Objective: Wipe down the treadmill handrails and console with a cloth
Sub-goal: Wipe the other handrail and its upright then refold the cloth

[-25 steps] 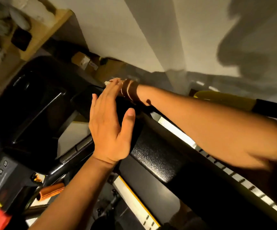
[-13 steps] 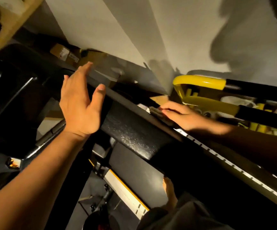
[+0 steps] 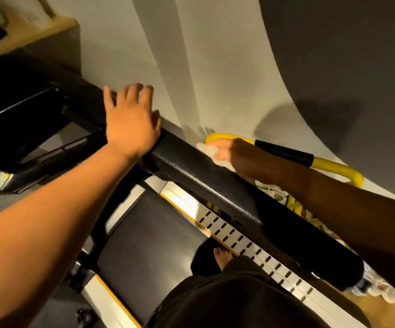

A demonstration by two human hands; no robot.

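Observation:
The black padded right handrail point(image 3: 239, 192) of the treadmill runs diagonally from the centre to the lower right. My left hand point(image 3: 130, 124) rests on its upper end near the dark console point(image 3: 19, 110), palm down and fingers straight. My right hand point(image 3: 239, 157) is on the far side of the rail in shadow. It grips a crumpled white cloth point(image 3: 207, 149) and presses it against the rail's far edge. Most of the cloth is hidden by the hand and the rail.
A yellow bar with a black grip point(image 3: 284, 153) stands just behind the rail, against the white wall. Patterned items point(image 3: 284, 197) lie beyond the rail. Below are the treadmill belt point(image 3: 153, 245), a slotted side rail point(image 3: 250, 245) and my bare foot point(image 3: 222, 256). A wooden shelf point(image 3: 33, 29) sits top left.
My right hand drew back along the handrail from near the console with the cloth. My left hand dropped from the air onto the rail's upper end. The view tilted down.

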